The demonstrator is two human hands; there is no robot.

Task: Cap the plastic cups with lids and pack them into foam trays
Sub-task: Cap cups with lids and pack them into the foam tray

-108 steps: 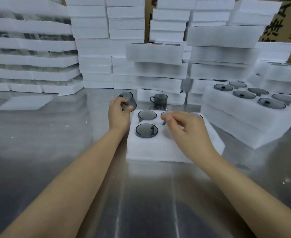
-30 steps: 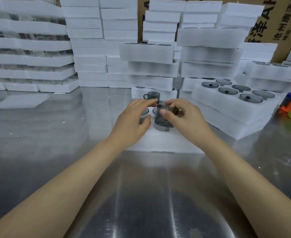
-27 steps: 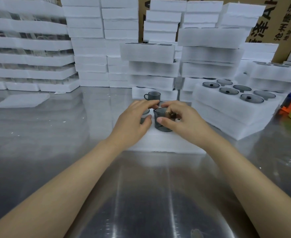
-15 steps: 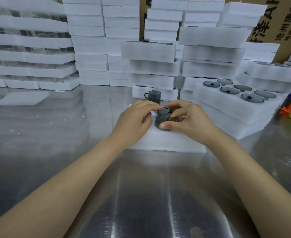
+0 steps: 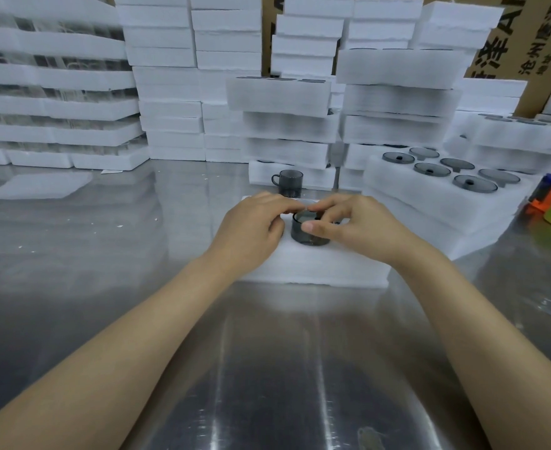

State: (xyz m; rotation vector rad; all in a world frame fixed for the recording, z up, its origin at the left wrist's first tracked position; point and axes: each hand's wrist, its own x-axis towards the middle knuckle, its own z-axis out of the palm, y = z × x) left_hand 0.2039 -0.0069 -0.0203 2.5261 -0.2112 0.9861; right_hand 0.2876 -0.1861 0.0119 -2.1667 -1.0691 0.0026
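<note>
Seating smoky-grey plastic cup [image 5: 303,237] on white foam tray [image 5: 316,267]. The right hand [image 5: 361,228] grips its wall, thumb in front. The left hand [image 5: 251,232] has fingertips on the rim; can't tell if they pinch anything. To do: handled grey cup [image 5: 289,183] behind, unpacked. Neighbouring foam tray [image 5: 430,196] already holds lidded cups. Brown cardboard carton [image 5: 501,37] reads "沧州" and a big "A"; rest is cropped.

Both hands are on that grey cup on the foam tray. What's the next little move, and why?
Probably press it down: the grey cup, held at its rim by the left hand and right hand, stands proud of the foam tray.
</note>
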